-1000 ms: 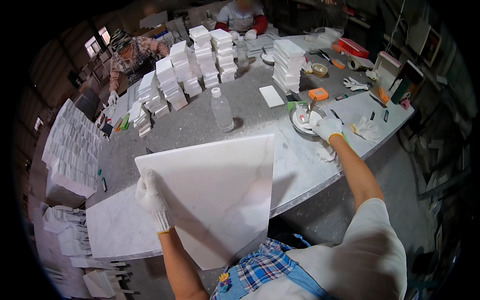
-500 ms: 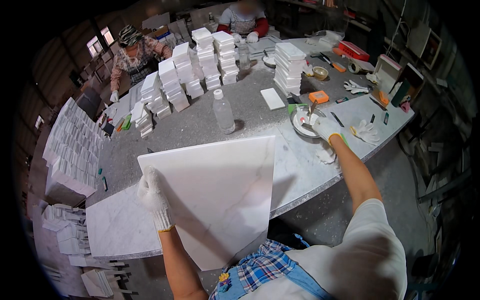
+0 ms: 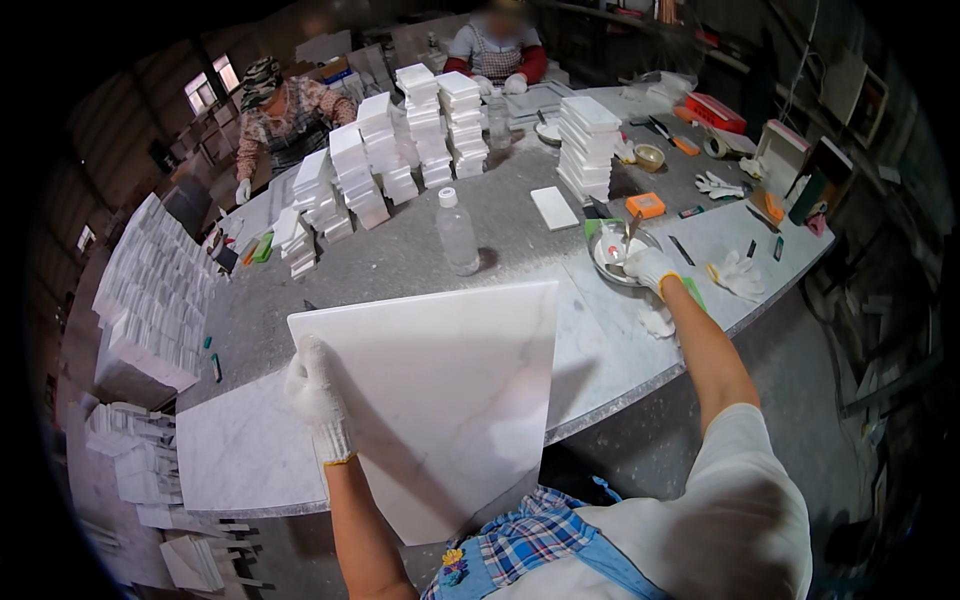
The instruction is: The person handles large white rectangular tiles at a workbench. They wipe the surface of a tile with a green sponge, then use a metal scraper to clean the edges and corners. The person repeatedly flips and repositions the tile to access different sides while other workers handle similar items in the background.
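Observation:
My left hand [image 3: 318,382], in a white knitted glove, grips the left edge of a large white marble-look tile [image 3: 450,390], which stands tilted at the table's near edge. My gloved right hand [image 3: 652,268] is closed at the near right rim of a metal bowl [image 3: 600,262] holding white paste. A small putty knife [image 3: 616,268] pokes from its fingers into the bowl; the grip itself is mostly hidden. Another flat tool [image 3: 632,226] stands upright in the bowl. Under my right wrist lies a crumpled white cloth or glove [image 3: 656,320].
A clear plastic bottle [image 3: 457,235] stands beyond the tile. Stacks of white tiles [image 3: 420,125] line the far side, with another stack [image 3: 588,150] behind the bowl. A loose glove [image 3: 738,275] and an orange box [image 3: 645,205] lie rightward. Two people work across the table.
The whole view has shifted a little, so things sit slightly further right and lower. My right hand has moved slightly nearer and leftward against the bowl; my left hand keeps its hold.

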Demonstrator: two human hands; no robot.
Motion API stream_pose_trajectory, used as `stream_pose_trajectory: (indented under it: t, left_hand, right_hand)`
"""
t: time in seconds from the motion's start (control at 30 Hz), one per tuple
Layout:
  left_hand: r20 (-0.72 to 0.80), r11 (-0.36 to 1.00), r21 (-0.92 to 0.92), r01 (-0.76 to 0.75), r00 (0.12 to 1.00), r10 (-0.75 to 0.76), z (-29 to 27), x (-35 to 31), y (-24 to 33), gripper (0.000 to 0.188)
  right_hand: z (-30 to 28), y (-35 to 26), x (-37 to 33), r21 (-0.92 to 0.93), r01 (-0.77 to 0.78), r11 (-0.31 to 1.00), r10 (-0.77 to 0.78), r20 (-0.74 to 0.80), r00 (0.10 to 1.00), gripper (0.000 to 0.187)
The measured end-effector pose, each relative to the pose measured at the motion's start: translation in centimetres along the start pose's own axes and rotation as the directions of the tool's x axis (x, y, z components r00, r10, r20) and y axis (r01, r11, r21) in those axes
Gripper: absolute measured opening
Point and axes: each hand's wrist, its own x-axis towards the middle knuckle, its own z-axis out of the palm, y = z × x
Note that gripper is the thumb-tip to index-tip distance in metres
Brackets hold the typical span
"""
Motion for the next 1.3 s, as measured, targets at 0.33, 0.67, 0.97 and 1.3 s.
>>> stream_pose_trajectory:
  t: [0.33, 0.67, 0.97, 1.3]
  left_hand:
    - [0.01, 0.995, 0.095, -0.018, 1.0, 0.017, -0.6, -0.3, 0.4, 0.044]
    - [-0.002, 0.972, 0.227, 0.066, 0.998, -0.068, -0.8, -0.6, 1.6, 0.058]
    - [-0.009, 0.96, 0.268, 0.076, 0.997, -0.077, -0.8, -0.4, 1.5, 0.06]
    - [-0.006, 0.954, 0.292, 0.069, 0.998, -0.07, -0.9, -0.3, 1.2, 0.063]
  right_hand:
    - [-0.3, 0.4, -0.2, 0.72, -0.059, 0.691, 0.049, 0.035, 0.998, 0.016]
    - [-10.3, -17.3, -11.0, 0.858, 0.079, 0.508, -0.363, 0.13, 0.923, 0.022]
    - [-8.8, -34.1, -18.8, 0.894, 0.111, 0.433, -0.71, 0.263, 0.653, 0.032]
    - [-7.2, -40.9, -22.5, 0.858, 0.217, 0.466, -0.758, 0.26, 0.598, 0.028]
